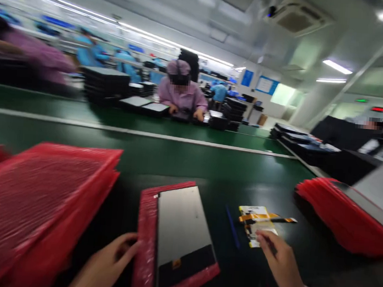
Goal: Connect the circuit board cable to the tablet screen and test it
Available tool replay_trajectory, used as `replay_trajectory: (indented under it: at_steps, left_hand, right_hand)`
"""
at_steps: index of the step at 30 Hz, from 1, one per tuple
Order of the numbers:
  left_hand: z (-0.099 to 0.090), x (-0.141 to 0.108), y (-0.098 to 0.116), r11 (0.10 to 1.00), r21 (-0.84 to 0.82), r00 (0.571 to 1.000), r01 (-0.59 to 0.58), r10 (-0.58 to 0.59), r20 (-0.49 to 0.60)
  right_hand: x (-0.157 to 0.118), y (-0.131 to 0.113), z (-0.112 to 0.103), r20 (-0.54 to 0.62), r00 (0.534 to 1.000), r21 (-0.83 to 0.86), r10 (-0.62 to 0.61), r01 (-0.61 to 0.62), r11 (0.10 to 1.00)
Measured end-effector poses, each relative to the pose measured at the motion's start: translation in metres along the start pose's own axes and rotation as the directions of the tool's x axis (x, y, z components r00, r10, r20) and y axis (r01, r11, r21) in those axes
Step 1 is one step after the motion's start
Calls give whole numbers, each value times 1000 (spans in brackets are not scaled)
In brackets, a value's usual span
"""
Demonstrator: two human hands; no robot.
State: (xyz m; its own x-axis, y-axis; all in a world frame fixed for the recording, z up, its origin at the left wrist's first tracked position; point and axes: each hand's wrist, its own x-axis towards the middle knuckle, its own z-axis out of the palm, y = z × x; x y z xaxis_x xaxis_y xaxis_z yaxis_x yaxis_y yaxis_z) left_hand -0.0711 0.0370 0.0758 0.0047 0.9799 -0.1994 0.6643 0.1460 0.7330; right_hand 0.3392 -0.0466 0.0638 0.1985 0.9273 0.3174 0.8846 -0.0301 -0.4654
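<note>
Dark green bench (209, 171) runs through a blurred factory hall. Left hand (109, 261) touches the red bubble sleeve (145, 246) under a grey panel (183, 231) — fingers loose, grasping nothing. Right hand (280, 261) rests fingertips on yellow-white labels (255, 219) — open, beside a blue pen (232, 226).

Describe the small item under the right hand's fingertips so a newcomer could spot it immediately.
Start at the dark worktable in front of the green conveyor belt. Right of the grey panel lying on red bubble wrap, past a thin blue pen, lies the small sheet of labels that the right hand touches. It is the only white-and-yellow thing among the red stacks.
</note>
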Motion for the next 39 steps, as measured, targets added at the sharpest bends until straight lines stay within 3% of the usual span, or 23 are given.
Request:
replay_trajectory:
  at_steps: [2,4,7,11,14,19,25,27,28,30,33,35,36,37,39]
  left_hand:
    - [3,-7,5,996,47,997,-77,78,-26]
    - [9,-6,15,990,79,988,-120,126,-84]
    - [20,0,28,982,122,975,-143,161,-154]
    - [33,4,35,966,230,968,-116,161,-190]
    - [35,-2,36,934,340,961,-110,188,-204]
    - [31,-9,33,892,426,986,-151,166,2]
    - [28,-11,19,878,443,983,-183,172,65]
    - [27,-12,14,876,447,983,-182,172,63]
    - [27,-13,11,872,453,983,-184,175,64]
    - [26,-12,10,857,472,978,-208,189,87]
    - [28,-9,19,828,498,965,-259,204,163]
    - [33,-8,29,818,498,955,-289,212,207]
    - [37,-8,34,814,496,950,-303,217,224]
    - [41,-9,39,809,495,945,-317,223,241]
    - [48,-12,44,797,504,938,-334,230,258]
  right_hand:
    - [2,-35,12,119,988,236,-94,64,970]
    - [10,-61,25,237,960,402,-152,45,914]
    - [26,-83,49,339,930,448,-143,-26,893]
    - [34,-83,77,387,918,447,-87,-104,889]
    - [30,-78,83,415,907,462,-71,-143,875]
    - [26,-83,84,444,892,507,-81,-176,844]
    - [23,-89,76,407,910,594,-80,-197,780]
    - [16,-80,59,300,950,745,87,-290,601]
    - [12,-73,48,247,941,839,230,-326,436]
    - [5,-55,25,260,831,947,491,-320,41]
    - [4,-26,-2,521,652,851,551,-341,-401]
    - [12,-11,-9,646,562,750,517,-339,-568]
    - [18,-5,-10,672,542,721,505,-326,-611]
    - [24,-2,-10,675,545,714,497,-313,-626]
    - [34,1,-7,635,598,742,488,-299,-600]
